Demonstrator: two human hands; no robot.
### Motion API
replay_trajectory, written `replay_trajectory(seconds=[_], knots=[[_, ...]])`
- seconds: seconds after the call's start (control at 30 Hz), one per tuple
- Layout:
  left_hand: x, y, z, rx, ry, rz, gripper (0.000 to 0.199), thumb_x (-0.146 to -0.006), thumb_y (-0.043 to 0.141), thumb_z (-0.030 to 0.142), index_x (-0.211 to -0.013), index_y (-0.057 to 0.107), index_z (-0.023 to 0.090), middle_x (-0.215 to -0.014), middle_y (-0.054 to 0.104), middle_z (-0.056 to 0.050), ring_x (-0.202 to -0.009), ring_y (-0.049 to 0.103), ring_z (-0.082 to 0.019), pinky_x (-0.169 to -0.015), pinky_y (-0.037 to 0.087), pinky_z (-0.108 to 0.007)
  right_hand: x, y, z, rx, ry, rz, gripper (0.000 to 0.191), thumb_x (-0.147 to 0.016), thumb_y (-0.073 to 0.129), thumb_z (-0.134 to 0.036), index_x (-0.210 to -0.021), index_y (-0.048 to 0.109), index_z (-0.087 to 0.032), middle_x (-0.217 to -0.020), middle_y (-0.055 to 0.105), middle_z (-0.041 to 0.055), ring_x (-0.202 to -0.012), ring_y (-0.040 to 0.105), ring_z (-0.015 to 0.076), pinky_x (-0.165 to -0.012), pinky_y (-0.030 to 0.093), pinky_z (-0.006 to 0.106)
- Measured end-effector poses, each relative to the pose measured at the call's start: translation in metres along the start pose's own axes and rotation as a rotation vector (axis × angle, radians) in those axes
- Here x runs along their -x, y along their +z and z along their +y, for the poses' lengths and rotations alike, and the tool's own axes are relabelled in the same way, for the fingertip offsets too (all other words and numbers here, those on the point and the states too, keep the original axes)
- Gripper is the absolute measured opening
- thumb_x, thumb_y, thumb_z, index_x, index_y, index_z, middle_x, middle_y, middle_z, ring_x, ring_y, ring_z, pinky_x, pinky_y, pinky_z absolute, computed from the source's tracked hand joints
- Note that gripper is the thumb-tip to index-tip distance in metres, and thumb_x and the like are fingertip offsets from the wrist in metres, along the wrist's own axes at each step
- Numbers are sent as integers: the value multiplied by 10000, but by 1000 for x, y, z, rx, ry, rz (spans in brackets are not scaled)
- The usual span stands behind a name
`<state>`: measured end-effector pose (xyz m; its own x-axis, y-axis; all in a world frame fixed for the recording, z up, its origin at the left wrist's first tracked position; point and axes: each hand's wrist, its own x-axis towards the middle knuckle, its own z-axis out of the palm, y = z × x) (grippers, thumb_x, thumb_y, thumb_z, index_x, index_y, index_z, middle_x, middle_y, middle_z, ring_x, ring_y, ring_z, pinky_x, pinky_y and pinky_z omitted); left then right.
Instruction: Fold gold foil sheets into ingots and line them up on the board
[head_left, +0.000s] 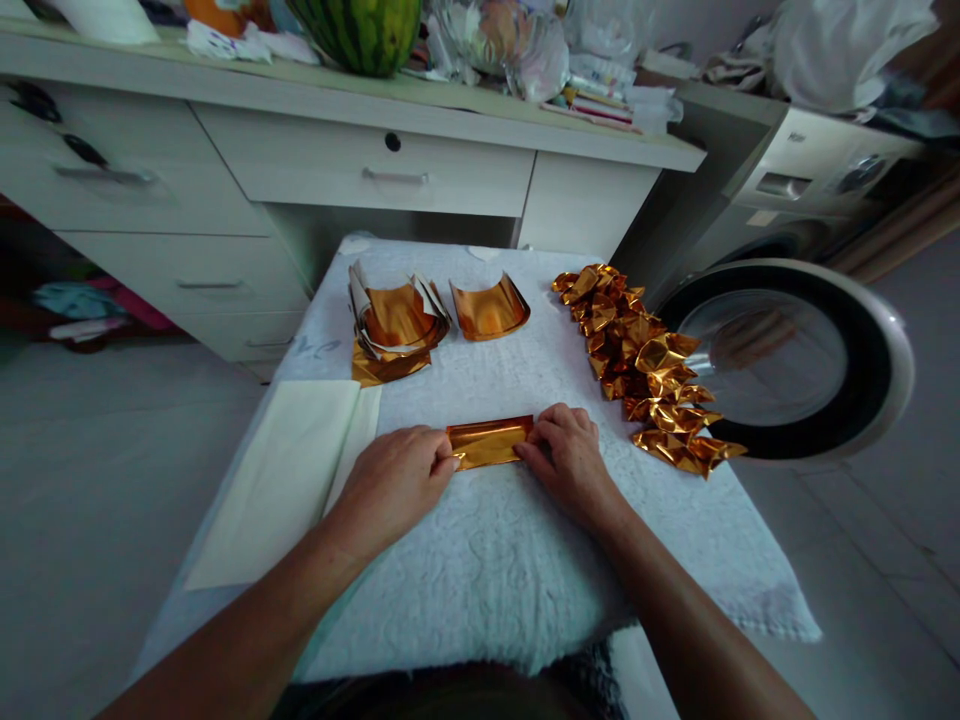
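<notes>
Gold, glossy and thin, the foil [491, 442] lies on the cloth [487, 560] of the worktop in front of me, between my two hands. My left hand [401, 475] pinches its left end, thumb at the near corner and fingers curled over; my right hand [570, 465] grasps the right end, thumb low and fingertips toward the far corner.

I judge it almost weightless, with a papery stiffness that should take a crease readily. The sheet [490, 308] beyond it curls up at its sides, so I expect some spring here too. The shiny face could slip under dry fingertips, and a hard tug might wrinkle or tear it. The cloth looks soft, so pressing down would probably give a weaker crease than a hard surface. The short ends seem the best place to hold, with a light pinch close to the corners and the middle left free.

Its long axis runs left to right across my body, the right end angled slightly away from me. One long edge faces me; the other, with a darker band along it, faces the sheet and the stack [397, 315]. I see no clear front or back end.
</notes>
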<state>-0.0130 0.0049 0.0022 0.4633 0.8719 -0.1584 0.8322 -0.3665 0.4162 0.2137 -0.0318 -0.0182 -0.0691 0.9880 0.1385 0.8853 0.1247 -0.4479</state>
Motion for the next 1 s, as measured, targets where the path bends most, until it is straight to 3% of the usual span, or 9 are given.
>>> replay_trajectory(seconds=[0.47, 1.0], knots=[[2, -2, 4, -24, -74, -5, 67, -866, 576, 246, -831, 525, 219, -761, 649, 6, -694, 605, -178, -619, 346, -278, 3, -3, -3, -27, -21, 1, 99, -858, 632, -228, -767, 616, -191, -938, 579, 65, -929, 483, 237, -819, 373, 398], [3, -2, -1, 64, 2, 28, 61, -886, 524, 241, -892, 582, 227, -810, 681, 0, -775, 633, -185, -688, 410, -290, 3, -5, -3, -20, -21, -22, 98, -869, 640, -254, -790, 630, -198, -950, 577, 70, -936, 478, 245, -835, 384, 411]])
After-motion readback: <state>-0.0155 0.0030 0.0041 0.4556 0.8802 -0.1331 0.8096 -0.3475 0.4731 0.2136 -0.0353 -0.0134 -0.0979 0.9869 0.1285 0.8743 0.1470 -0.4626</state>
